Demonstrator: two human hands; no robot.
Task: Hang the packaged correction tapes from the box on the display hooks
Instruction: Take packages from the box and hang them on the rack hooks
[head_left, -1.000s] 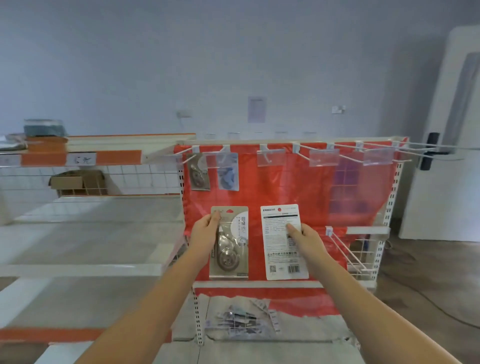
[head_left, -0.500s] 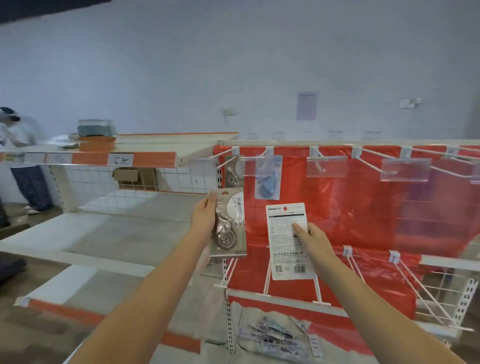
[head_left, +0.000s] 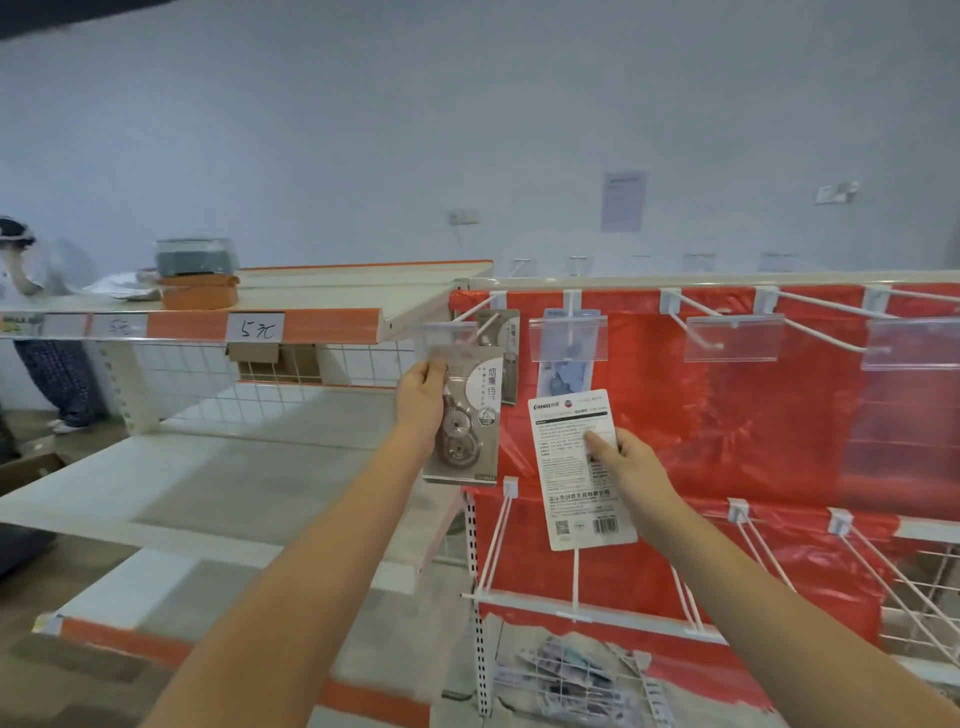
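Note:
My left hand grips a grey correction tape pack by its left edge, front side toward me, raised to the leftmost top hook and its clear label holder. Behind it a grey pack hangs on that hook. A blue pack hangs on the second hook. My right hand pinches a second pack, its white printed back facing me, lower and to the right, in front of the red display panel. More packs lie in a pile below.
Empty white hooks with clear label holders run rightward along the top rail; more hooks jut out on a lower rail. A white-and-orange shelf unit stands at left, with a person behind it at far left.
Both hands rose with their packs; the left pack went up and left to the first top hook. The view swung left, bringing the shelves and the person into sight.

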